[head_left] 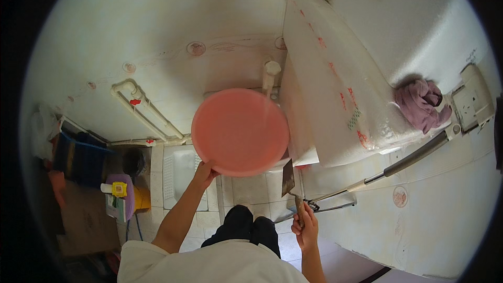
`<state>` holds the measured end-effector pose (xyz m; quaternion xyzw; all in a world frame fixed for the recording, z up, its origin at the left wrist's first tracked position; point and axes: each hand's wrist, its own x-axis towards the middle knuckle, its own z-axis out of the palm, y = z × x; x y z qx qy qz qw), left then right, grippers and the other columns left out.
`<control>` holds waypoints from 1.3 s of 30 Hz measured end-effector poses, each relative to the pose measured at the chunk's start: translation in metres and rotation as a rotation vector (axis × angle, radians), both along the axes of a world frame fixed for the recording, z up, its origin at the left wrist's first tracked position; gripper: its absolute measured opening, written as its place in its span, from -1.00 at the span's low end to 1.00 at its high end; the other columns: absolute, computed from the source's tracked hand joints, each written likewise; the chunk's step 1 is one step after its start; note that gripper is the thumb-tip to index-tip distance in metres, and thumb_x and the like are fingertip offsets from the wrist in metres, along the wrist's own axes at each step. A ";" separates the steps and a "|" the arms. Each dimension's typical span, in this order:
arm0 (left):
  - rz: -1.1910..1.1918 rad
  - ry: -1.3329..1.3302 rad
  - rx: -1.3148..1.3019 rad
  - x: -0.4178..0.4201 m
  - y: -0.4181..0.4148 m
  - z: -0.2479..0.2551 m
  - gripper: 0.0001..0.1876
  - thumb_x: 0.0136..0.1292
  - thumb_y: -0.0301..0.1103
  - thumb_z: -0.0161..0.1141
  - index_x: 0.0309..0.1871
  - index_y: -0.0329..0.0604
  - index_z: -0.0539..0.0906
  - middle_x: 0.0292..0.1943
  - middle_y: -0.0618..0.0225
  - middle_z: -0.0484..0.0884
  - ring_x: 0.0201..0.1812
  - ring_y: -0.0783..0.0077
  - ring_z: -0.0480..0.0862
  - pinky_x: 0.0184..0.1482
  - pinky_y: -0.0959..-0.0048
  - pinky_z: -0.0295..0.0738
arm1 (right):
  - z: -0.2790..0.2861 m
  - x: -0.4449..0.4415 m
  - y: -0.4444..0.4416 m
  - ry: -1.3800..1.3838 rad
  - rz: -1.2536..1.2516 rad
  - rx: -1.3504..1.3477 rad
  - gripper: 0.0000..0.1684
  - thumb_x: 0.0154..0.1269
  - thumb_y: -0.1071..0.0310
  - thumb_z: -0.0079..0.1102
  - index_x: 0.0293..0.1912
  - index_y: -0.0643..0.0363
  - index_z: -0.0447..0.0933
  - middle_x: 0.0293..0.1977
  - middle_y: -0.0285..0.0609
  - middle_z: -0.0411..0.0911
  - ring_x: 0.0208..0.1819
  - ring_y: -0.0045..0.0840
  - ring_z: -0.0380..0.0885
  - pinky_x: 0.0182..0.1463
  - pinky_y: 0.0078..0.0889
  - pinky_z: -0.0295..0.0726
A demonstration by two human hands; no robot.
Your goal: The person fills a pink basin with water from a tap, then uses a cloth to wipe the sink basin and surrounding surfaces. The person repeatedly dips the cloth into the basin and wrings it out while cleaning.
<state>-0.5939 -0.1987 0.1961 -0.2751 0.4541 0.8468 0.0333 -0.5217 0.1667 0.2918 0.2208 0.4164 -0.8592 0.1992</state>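
My left hand (206, 173) grips the near rim of a round pink plastic basin (239, 131), with its thumb over the edge. The basin looks bare inside and hides part of the floor and wall pipes behind it. In my right hand (306, 226) is a trowel, held by its worn wooden handle (299, 208). The trowel's metal blade (288, 178) points up and away from me, just right of the basin's near edge. It looks coated with dull residue.
A white squat toilet (181, 179) is set in the tiled floor at left. Beyond it stands a yellow bucket (142, 199) with a purple lid. Plastic-wrapped panels (334, 86) lean at right, with a purple cloth (422, 102) on top. A mop handle (416, 153) slants along the right wall.
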 end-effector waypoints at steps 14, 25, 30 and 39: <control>0.044 -0.082 -0.012 0.003 0.012 0.002 -0.54 0.23 -0.10 0.05 0.08 -0.24 0.39 -0.08 0.25 0.54 -0.14 0.34 0.60 -0.07 0.33 0.55 | 0.022 0.020 0.033 0.051 0.021 -0.304 -0.48 0.35 0.32 -0.15 0.27 0.11 0.11 -0.40 -0.18 0.31 -0.61 -0.72 0.15 -0.65 -0.75 0.18; 0.026 -0.215 -0.076 0.014 0.018 0.033 -0.50 0.18 0.05 0.09 -0.04 -0.22 0.44 -0.25 0.28 0.53 -0.25 0.38 0.58 -0.16 0.34 0.56 | 0.020 0.029 0.043 -0.017 -0.019 -0.719 -0.48 0.36 0.23 -0.25 0.28 0.11 0.10 -0.45 -0.23 0.20 -0.61 -0.69 0.12 -0.67 -0.75 0.19; 0.082 -0.233 -0.093 0.021 0.017 0.031 -0.48 0.17 0.11 0.09 -0.09 -0.21 0.44 -0.28 0.33 0.47 -0.26 0.42 0.54 -0.22 0.37 0.56 | 0.021 0.030 0.045 -0.038 -0.019 -0.739 -0.49 0.34 0.24 -0.21 0.25 0.13 0.15 -0.46 -0.23 0.21 -0.63 -0.69 0.13 -0.67 -0.74 0.18; 0.216 -0.245 -0.255 0.037 0.007 0.002 -0.40 0.06 0.21 0.16 -0.05 -0.13 0.41 -0.28 0.38 0.41 -0.34 0.46 0.49 -0.35 0.42 0.46 | 0.082 0.018 0.061 0.290 0.388 0.124 -0.44 0.32 0.37 -0.08 0.28 0.25 0.14 -0.40 -0.25 0.32 -0.58 -0.76 0.10 -0.58 -0.80 0.07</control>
